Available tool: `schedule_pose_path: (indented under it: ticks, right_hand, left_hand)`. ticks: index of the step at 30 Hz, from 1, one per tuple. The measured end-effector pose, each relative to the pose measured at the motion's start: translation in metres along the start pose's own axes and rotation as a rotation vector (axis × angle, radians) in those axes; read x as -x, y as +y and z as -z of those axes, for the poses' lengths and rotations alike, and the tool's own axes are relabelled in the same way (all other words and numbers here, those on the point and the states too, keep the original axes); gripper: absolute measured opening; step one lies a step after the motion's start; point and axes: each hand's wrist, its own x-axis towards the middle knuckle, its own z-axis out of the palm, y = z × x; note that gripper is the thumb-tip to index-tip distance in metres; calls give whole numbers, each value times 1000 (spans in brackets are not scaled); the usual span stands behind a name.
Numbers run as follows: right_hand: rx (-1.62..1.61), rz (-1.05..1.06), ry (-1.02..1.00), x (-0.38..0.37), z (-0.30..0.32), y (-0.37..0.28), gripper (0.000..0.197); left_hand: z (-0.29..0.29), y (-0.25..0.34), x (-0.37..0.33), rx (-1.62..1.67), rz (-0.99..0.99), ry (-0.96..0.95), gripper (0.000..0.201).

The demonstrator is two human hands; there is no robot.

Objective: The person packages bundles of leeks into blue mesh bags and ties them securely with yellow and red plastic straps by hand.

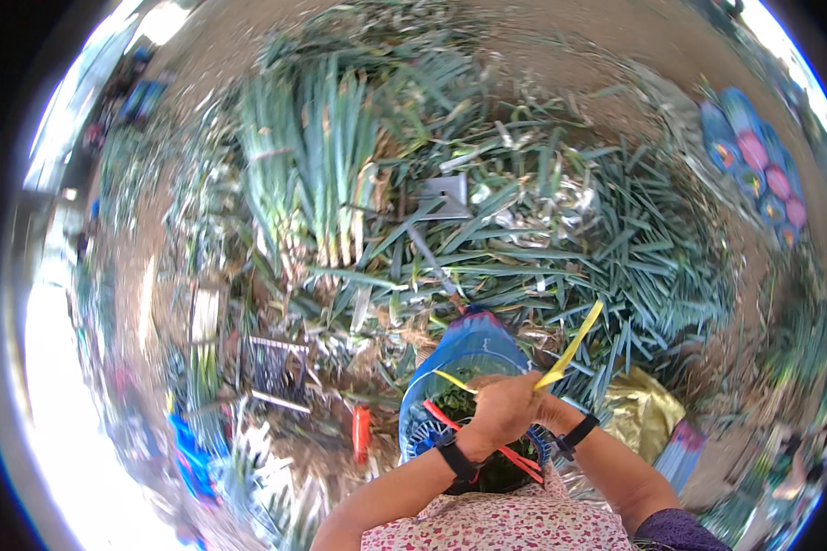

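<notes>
My left hand (499,413) and my right hand (548,410) are pressed together over the mouth of a blue bag (473,344). A flat yellow strip (574,347) comes out of the grip toward the upper right, and a short piece shows on the left. Both hands are closed around it; most of the right fingers are hidden behind the left hand. Dark green leafy material (453,400) shows inside the bag. A red strip (439,415) passes under my wrists across the opening.
Leeks (317,170) lie beyond the bag to the left, with cut green leaves (629,243) heaped to the right. A grey metal plate (446,197) is among them. An orange cylinder (361,433), dark crate (278,367), gold sheet (643,413) and packed blue-and-pink bags (753,165) lie around.
</notes>
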Motion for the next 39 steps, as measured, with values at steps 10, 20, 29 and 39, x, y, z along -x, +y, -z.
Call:
schedule_pose_path:
  ticks: [10,20,29,39]
  right_hand:
    - [284,-155,234,0,4,-19,32]
    - [62,-122,392,-2,14,-21,35]
    - [54,-151,407,-1,15,-24,38]
    - [59,-132,427,-10,6,-23,37]
  left_hand:
    - [-12,-225,151,446,572,582,29]
    - [-98,-263,202,1511,843,463,31]
    - [-109,-262,185,1161,989,508,30]
    - [-108,-281,196,-92,303,317,32]
